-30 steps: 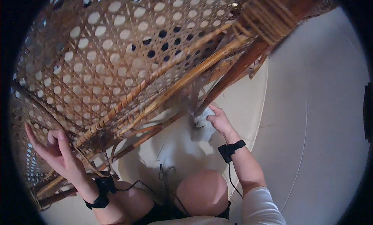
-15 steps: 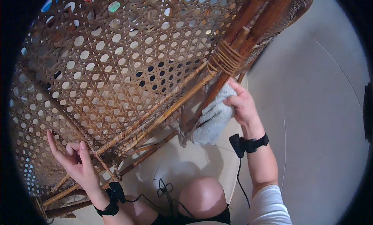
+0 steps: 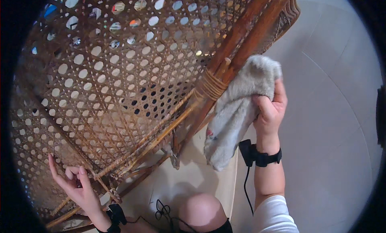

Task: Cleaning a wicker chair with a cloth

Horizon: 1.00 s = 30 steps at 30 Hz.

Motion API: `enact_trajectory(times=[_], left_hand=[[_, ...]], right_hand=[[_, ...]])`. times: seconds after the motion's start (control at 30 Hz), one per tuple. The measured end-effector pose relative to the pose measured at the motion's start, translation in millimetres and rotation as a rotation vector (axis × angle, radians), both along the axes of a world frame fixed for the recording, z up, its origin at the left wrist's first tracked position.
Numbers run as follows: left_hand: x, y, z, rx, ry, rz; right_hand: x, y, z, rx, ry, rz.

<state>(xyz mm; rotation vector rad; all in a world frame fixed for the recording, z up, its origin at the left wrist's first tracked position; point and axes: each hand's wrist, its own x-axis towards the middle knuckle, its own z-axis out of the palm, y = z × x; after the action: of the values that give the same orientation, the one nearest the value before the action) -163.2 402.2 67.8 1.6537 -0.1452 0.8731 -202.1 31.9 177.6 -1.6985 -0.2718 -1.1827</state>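
A large rattan piece with an open cane weave (image 3: pixel 100 100) fills the left and upper part of the view. Its thick brown pole (image 3: pixel 237 52) runs up toward the top right, bound with a rattan wrapping (image 3: pixel 210 85). My right hand (image 3: pixel 271 108) grips a greyish-white cloth (image 3: pixel 235 112) between thumb and fingers; the cloth lies against the pole's right side and its lower end hangs free. At the lower left, my left hand (image 3: pixel 78 188) holds nothing, index finger stretched and thumb apart, close to the weave. Whether its fingertips touch the cane I cannot tell.
Thin rattan rails (image 3: pixel 161 132) and a lower brace (image 3: pixel 144 176) cross toward the lower left. Pale floor tiles (image 3: pixel 321 112) spread on the right. My bare knee (image 3: pixel 203 213) is at the bottom, beside a dark cable (image 3: pixel 163 211). Both wrists wear black straps.
My right hand has moved up and slightly right with the cloth, from below the wrapping to beside it. More of the cloth shows. The view has shifted; my left hand keeps its pose.
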Motion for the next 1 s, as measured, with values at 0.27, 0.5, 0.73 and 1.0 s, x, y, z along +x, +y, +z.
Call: enact_trajectory(times=[0.27,0.5,0.73,1.0], left_hand=[[-3.2,4.6,8.5,-0.023,0.024,0.000],[-6.1,8.4,12.1,-0.102,0.072,-0.081],[-9.6,8.8,9.1,-0.128,0.118,-0.072],[-42.2,-14.6,1.0,0.195,-0.352,-0.440]], right_hand=[[17.9,25.4,-21.2,-1.082,0.013,-0.499],[5.9,59.5,11.4,-1.023,-0.077,-0.908],[5.6,65.4,15.8,-0.741,0.315,-0.258],[-6.9,75.7,-24.9,0.387,0.630,0.639]])
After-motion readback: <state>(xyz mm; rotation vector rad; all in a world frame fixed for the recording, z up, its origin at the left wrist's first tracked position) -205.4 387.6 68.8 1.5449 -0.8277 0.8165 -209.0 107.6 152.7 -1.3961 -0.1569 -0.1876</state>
